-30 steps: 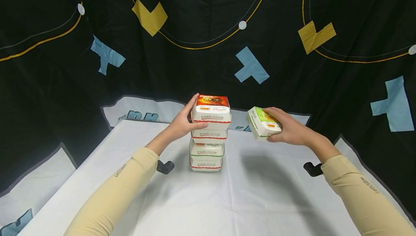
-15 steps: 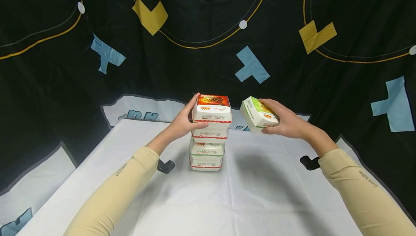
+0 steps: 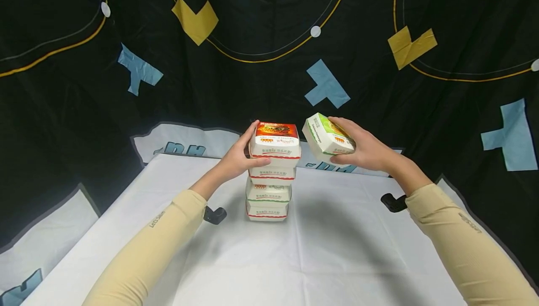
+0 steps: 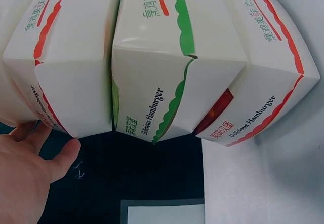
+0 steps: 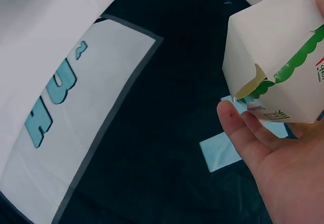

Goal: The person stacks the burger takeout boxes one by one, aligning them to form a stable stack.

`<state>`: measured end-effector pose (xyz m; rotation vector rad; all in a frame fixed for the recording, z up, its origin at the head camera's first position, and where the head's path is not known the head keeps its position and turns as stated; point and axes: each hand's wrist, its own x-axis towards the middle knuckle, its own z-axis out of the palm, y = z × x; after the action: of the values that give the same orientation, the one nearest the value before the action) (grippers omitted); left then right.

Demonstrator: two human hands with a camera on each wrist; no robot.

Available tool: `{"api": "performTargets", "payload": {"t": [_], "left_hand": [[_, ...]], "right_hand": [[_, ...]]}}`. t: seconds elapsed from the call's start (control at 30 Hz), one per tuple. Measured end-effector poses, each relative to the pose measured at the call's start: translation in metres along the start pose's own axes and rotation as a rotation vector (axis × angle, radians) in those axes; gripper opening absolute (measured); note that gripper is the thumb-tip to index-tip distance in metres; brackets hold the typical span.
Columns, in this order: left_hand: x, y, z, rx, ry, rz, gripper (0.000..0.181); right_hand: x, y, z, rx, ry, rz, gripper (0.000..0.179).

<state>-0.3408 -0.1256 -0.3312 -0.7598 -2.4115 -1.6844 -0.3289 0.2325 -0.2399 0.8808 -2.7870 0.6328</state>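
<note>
Several paper hamburger boxes stand in a slightly uneven stack on the white table. The uppermost, a red-topped hamburger box point(image 3: 275, 142), is held by my left hand point(image 3: 236, 158), thumb across its front and fingers along its left side and back. Below it sit another red-trimmed box point(image 3: 272, 174), a green-trimmed box point(image 4: 152, 72) and a red-trimmed bottom box point(image 3: 266, 212). My right hand point(image 3: 364, 147) grips a green-topped hamburger box point(image 3: 323, 134), tilted in the air just right of the stack's top and apart from it. In the right wrist view, this green-trimmed box point(image 5: 273, 51) hides some fingers.
The white table point(image 3: 337, 259) spreads around the stack. Behind it hangs a black cloth point(image 3: 252, 91) with blue and gold tape pieces. A black wrist camera point(image 3: 393, 203) juts from the right sleeve, and another wrist camera point(image 3: 215, 215) from the left.
My right hand has moved left and upward with the green-topped box, bringing it closer to the stack's top. The left hand and the stack have stayed in place.
</note>
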Motion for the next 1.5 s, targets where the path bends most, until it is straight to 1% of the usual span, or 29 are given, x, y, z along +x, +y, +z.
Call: {"api": "performTargets", "payload": {"t": [0.3,0.53,0.7,0.83,0.93,1.07,1.23,1.5], "left_hand": [[0.0,-0.002,0.0,0.02,0.008,0.022,0.104],[0.001,-0.002,0.0,0.009,0.006,0.015,0.105],[0.002,0.002,-0.001,0.012,-0.003,0.0,0.106],[0.0,0.01,-0.002,0.018,-0.012,-0.017,0.106],[0.0,0.011,-0.002,0.022,-0.014,-0.02,0.106],[0.001,0.005,-0.001,0.018,-0.01,-0.022,0.106],[0.002,-0.002,0.001,0.011,-0.002,0.006,0.105],[0.002,-0.003,0.001,-0.005,-0.003,0.038,0.104]], "right_hand": [[0.014,-0.015,-0.007,0.003,0.008,-0.024,0.097],[0.024,-0.026,-0.011,0.006,-0.002,-0.038,0.097],[0.031,-0.035,-0.014,0.023,-0.014,-0.028,0.094],[0.037,-0.042,-0.015,0.017,-0.031,-0.039,0.092],[0.042,-0.047,-0.015,0.003,-0.052,-0.052,0.091],[0.047,-0.053,-0.016,-0.028,-0.075,-0.059,0.091],[0.052,-0.059,-0.019,-0.065,-0.088,-0.051,0.093],[0.061,-0.072,-0.02,-0.115,-0.107,-0.03,0.095]]}}
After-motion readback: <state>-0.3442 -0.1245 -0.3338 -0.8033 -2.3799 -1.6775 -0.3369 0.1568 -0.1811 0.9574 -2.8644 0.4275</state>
